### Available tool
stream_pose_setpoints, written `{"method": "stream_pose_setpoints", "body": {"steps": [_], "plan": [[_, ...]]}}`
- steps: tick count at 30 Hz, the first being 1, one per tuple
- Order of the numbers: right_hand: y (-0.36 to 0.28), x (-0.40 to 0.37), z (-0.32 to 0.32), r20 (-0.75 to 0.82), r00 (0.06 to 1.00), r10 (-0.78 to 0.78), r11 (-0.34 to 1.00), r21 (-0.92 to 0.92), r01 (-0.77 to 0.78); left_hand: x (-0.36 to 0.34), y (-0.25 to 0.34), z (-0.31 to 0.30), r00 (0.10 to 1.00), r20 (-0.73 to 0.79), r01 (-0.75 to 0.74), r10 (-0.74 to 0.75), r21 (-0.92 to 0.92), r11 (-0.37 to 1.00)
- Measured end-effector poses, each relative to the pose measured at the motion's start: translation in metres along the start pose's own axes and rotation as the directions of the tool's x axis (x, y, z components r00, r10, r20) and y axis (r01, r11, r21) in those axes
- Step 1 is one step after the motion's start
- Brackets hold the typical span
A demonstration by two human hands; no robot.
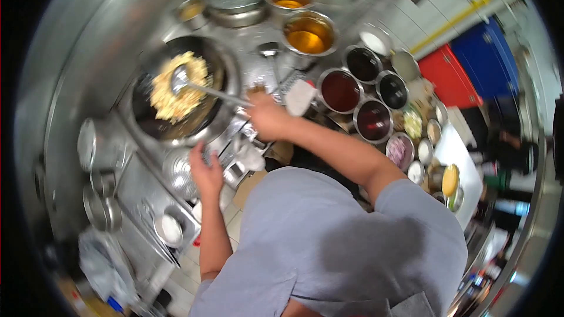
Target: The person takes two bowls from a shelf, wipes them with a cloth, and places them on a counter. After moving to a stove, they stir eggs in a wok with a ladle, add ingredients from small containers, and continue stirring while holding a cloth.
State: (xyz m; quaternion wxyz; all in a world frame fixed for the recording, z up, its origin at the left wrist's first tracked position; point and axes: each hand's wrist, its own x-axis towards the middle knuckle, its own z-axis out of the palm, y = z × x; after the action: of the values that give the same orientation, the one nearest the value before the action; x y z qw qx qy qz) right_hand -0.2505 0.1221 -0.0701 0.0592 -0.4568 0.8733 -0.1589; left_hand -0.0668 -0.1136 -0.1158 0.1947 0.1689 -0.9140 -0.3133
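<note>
My right hand (269, 118) is wrapped round the handle of a long metal ladle (214, 91). Its bowl rests on pale yellow, scrambled-egg-like food (176, 103) inside a dark wok (143, 118) on the stove. The food looks loose and slightly blurred. Close to the wok's near rim, my left hand (207, 175) is open, with fingers apart and nothing seen in it. A crumpled white cloth (249, 154) lies between the two hands. Just past my right hand is another ladle (269, 50) on the steel top.
Metal pots of amber liquid (309, 33) stand beyond the wok. Several containers of dark red and black sauce (340, 91) crowd the right side, near bowls of chopped ingredients (412, 123). On the left are a steel pot (97, 144) and a white bowl (169, 230).
</note>
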Motion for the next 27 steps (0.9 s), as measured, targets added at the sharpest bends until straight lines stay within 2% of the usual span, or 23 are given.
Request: {"method": "stream_pose_setpoints", "body": {"steps": [1, 2, 4, 5, 7, 9, 11, 12, 13, 14, 15, 16, 17, 18, 19, 21, 24, 26, 27], "plan": [[-0.009, -0.013, 0.006, -0.06, 0.992, -0.11, 0.969, 0.215, 0.121, 0.017, 0.005, -0.002, 0.999, 0.035, 0.005, -0.005, 0.007, 1.0], [-0.017, -0.027, 0.013, -0.155, 0.966, -0.209, 0.878, 0.405, 0.255, 0.034, 0.003, 0.001, 0.998, 0.035, -0.048, 0.046, 0.056, 0.997], [-0.033, -0.058, 0.036, 0.094, 0.921, -0.377, 0.59, 0.791, 0.161, 0.059, 0.005, 0.007, 0.992, 0.076, -0.113, 0.105, 0.105, 0.988], [-0.031, -0.071, 0.05, 0.088, 0.939, -0.333, 0.593, 0.794, 0.136, 0.069, 0.005, 0.011, 0.989, 0.115, -0.105, 0.088, 0.145, 0.984], [-0.015, -0.099, 0.097, 0.392, 0.865, -0.314, 0.508, 0.839, -0.196, 0.078, 0.001, 0.024, 0.979, 0.188, -0.115, 0.082, 0.174, 0.978], [0.026, -0.118, 0.171, 0.478, 0.86, -0.178, 0.775, 0.607, -0.177, 0.081, -0.004, 0.036, 0.964, 0.265, -0.124, 0.03, 0.348, 0.929], [0.071, -0.136, 0.282, 0.482, 0.876, 0.013, 0.925, 0.327, -0.194, 0.08, 0.005, 0.041, 0.964, 0.266, -0.123, 0.019, 0.381, 0.916], [0.12, -0.152, 0.406, 0.569, 0.822, 0.036, 0.772, 0.507, -0.384, 0.081, 0.009, 0.04, 0.971, 0.239, -0.111, 0.008, 0.418, 0.902], [0.114, -0.15, 0.312, 0.774, 0.48, 0.414, 0.247, 0.412, -0.877, 0.082, 0.01, 0.04, 0.974, 0.222, -0.131, 0.037, 0.425, 0.896], [0.126, -0.161, 0.319, 0.667, 0.451, 0.594, 0.075, 0.512, -0.856, 0.082, 0.007, 0.044, 0.976, 0.218, -0.116, 0.019, 0.441, 0.89], [0.14, -0.163, 0.356, 0.559, 0.374, 0.741, -0.073, 0.62, -0.782, 0.086, 0.003, 0.046, 0.973, 0.228, -0.143, 0.046, 0.429, 0.892], [0.189, -0.165, 0.476, 0.642, 0.308, 0.702, -0.433, 0.729, -0.531, 0.09, -0.005, 0.043, 0.971, 0.231, -0.162, 0.066, 0.429, 0.888], [0.174, -0.168, 0.425, 0.604, 0.412, 0.683, -0.677, 0.735, 0.046, 0.093, -0.005, 0.043, 0.974, 0.213, -0.161, 0.074, 0.427, 0.89], [0.16, -0.148, 0.389, 0.616, 0.189, 0.765, -0.628, 0.778, 0.007, 0.095, -0.003, 0.046, 0.977, 0.196, -0.163, 0.085, 0.426, 0.89], [0.165, -0.136, 0.375, 0.635, 0.099, 0.766, -0.635, 0.772, -0.045, 0.097, -0.003, 0.048, 0.982, 0.187, -0.119, 0.04, 0.437, 0.891], [0.162, -0.13, 0.355, 0.623, 0.155, 0.767, -0.629, 0.777, -0.012, 0.101, 0.0, 0.052, 0.985, 0.173, -0.061, -0.02, 0.451, 0.89], [0.171, -0.118, 0.376, 0.598, 0.195, 0.777, -0.597, 0.799, -0.074, 0.1, 0.002, 0.057, 0.992, 0.126, -0.053, -0.009, 0.475, 0.878], [0.165, -0.105, 0.384, 0.526, -0.091, 0.846, -0.533, 0.839, -0.108, 0.099, -0.005, 0.061, 0.994, 0.096, -0.087, 0.047, 0.469, 0.879], [0.171, -0.108, 0.4, 0.505, -0.102, 0.857, -0.515, 0.848, -0.124, 0.098, -0.006, 0.061, 0.995, 0.084, -0.092, 0.06, 0.466, 0.88]]}}
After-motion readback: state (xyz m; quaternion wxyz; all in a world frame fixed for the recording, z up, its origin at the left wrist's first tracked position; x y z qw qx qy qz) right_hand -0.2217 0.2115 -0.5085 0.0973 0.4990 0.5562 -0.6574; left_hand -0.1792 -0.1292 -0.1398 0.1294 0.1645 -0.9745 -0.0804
